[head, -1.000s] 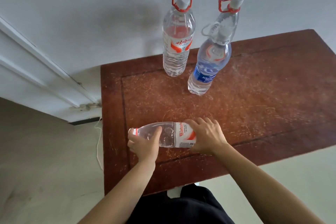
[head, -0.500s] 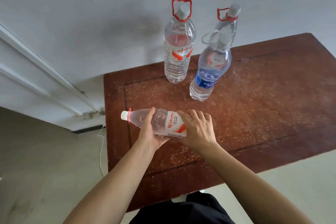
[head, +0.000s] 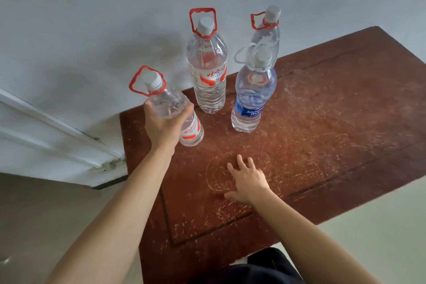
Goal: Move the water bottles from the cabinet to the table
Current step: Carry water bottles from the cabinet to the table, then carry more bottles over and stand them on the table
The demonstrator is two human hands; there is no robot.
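Bottle (head: 191, 130) righted (tilted) | left grip (head: 163, 127) clasps it | right grip (head: 247, 182) splayed | tall bottle (head: 208, 80) beside

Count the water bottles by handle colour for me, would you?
Red handle: 3 (held bottle, middle bottle, back bottle)
White handle: 1 (blue-label bottle)
Total: 4 bottles
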